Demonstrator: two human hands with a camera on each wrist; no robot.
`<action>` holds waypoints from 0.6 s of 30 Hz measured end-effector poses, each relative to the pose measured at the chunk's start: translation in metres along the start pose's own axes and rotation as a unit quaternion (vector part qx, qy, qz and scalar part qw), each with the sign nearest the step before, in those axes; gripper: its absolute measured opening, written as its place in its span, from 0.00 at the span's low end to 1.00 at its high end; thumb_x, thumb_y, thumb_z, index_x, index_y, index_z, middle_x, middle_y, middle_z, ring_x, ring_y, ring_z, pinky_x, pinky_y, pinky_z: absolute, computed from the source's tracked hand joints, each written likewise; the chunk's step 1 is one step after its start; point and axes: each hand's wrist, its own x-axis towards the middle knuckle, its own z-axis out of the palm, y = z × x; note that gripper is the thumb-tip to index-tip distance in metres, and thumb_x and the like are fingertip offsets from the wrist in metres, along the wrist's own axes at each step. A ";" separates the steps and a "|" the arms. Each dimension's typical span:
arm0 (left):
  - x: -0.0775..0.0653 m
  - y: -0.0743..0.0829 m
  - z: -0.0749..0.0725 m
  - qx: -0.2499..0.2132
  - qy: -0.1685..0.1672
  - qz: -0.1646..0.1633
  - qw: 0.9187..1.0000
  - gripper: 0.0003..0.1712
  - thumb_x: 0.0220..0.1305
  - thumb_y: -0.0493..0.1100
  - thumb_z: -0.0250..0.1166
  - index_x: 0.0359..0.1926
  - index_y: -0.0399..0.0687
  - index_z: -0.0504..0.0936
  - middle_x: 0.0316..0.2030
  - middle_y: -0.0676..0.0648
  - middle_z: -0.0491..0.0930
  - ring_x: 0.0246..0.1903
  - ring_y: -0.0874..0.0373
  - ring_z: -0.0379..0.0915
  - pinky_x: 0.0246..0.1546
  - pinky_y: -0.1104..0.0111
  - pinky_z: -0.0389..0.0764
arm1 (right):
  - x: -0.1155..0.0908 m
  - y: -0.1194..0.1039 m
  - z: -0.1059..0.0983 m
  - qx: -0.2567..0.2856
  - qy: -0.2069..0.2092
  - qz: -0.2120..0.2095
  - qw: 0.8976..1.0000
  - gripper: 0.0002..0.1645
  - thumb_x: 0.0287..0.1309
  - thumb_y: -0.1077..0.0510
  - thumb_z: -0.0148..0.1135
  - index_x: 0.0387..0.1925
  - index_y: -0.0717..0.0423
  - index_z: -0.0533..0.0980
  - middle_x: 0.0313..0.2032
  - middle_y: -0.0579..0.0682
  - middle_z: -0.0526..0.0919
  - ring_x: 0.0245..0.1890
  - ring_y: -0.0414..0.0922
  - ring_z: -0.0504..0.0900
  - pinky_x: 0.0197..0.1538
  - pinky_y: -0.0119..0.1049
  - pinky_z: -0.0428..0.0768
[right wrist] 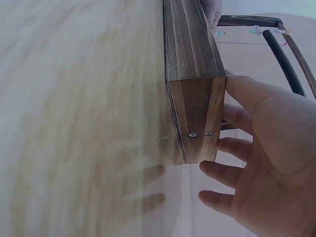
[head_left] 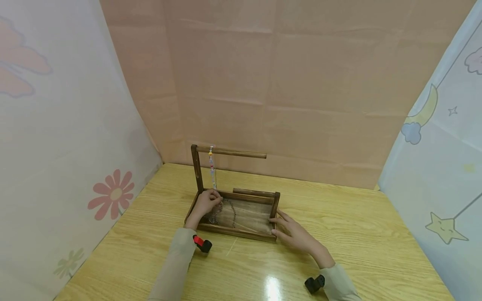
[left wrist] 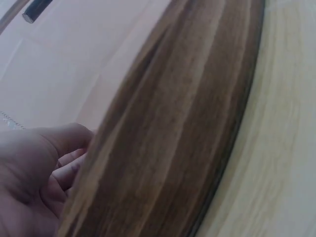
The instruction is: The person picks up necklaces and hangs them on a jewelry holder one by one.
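A dark wooden stand with a shallow tray base and two bars sits on the table. From its taller bar hangs a colourful beaded necklace, reaching down to my left hand. That hand is inside the tray's left part, fingers curled, its fingertips at the top of a thin dark chain necklace, which they appear to pinch. The tray wall hides these fingertips in the left wrist view. My right hand rests at the tray's right end, thumb on the corner, fingers spread and loosely straight against the end.
A shorter, lower bar runs along the back right, ending at a short post. Wood-grain table surface surrounds the stand. A brown backdrop stands behind, with patterned cloth on the left.
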 end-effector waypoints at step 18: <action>0.000 0.005 -0.012 -0.121 -0.108 0.013 0.987 0.22 0.66 0.46 0.57 0.51 0.30 0.75 0.41 0.34 0.81 0.42 0.47 0.79 0.47 0.58 0.79 | 0.001 0.001 0.001 -0.019 0.003 0.001 1.000 0.27 0.65 0.46 0.51 0.63 0.52 0.67 0.70 0.61 0.49 0.66 0.63 0.56 0.59 0.62 0.65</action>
